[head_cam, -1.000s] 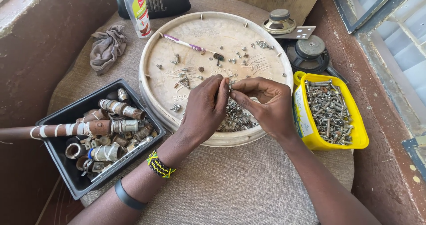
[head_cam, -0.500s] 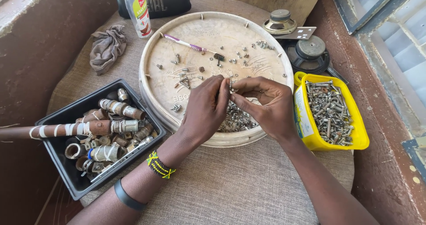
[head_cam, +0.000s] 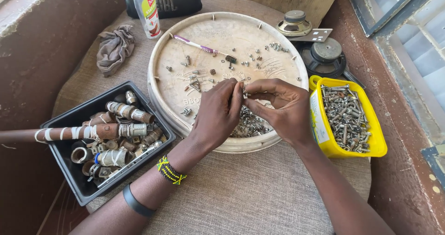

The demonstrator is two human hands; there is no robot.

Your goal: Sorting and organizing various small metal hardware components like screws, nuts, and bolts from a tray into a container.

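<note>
Over the round cream tray (head_cam: 162, 63), the left hand (head_cam: 218, 112) and right hand (head_cam: 282, 107) meet, fingertips pinched together on one small screw (head_cam: 244, 94) held just above the tray's heap of screws (head_cam: 248, 123). Right of the tray sits a yellow tub (head_cam: 371, 123) of bolts; left, a black bin (head_cam: 65, 123) of pipe fittings.

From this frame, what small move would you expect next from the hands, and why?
Probably the right hand carries the small fastener, pinched between both hands, to the yellow tub. The left hand meets it over the round tray, and the tub already holds similar screws.
</note>
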